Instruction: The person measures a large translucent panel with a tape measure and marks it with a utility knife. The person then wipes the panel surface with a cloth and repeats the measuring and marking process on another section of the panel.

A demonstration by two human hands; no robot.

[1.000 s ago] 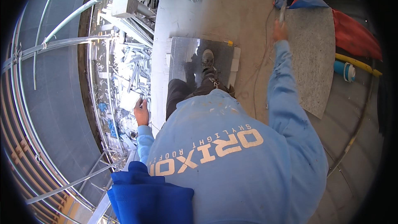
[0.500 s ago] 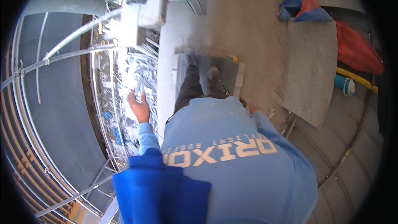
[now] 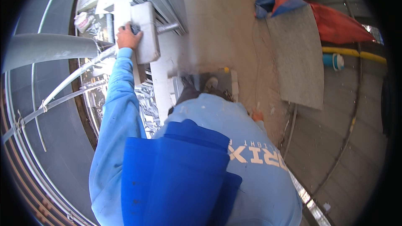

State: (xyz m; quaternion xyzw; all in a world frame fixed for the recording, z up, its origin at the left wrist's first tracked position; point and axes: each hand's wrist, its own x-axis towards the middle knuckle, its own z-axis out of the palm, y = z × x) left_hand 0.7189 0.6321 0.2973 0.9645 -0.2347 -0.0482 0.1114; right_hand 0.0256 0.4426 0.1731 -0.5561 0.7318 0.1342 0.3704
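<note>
My left hand (image 3: 129, 38) reaches far forward, its fingers curled over a small dark object (image 3: 135, 29) on top of a pale block (image 3: 146, 39); I cannot tell whether they grip it or only rest against it. My right hand (image 3: 257, 115) is low beside my hip, partly hidden by my light blue sweatshirt (image 3: 209, 113), so I cannot tell whether it is open or closed. Just right of the block lies a short silvery cylinder (image 3: 168, 28), near a stack of grey slabs (image 3: 173, 0). A crumpled white and red bag (image 3: 83, 21) is left of my reaching hand, and grey offcuts (image 3: 148, 104) are heaped below the block. My shoes (image 3: 211, 83) are on a dark slab (image 3: 224, 84). A bright blue cloth (image 3: 176, 175) covers part of my sweatshirt. Well off to my right, a speckled grey board (image 3: 297, 58) lies beside a red sheet (image 3: 339, 23), with a turquoise and white cylinder (image 3: 333, 61) next to a yellow bar (image 3: 368, 56).
</note>
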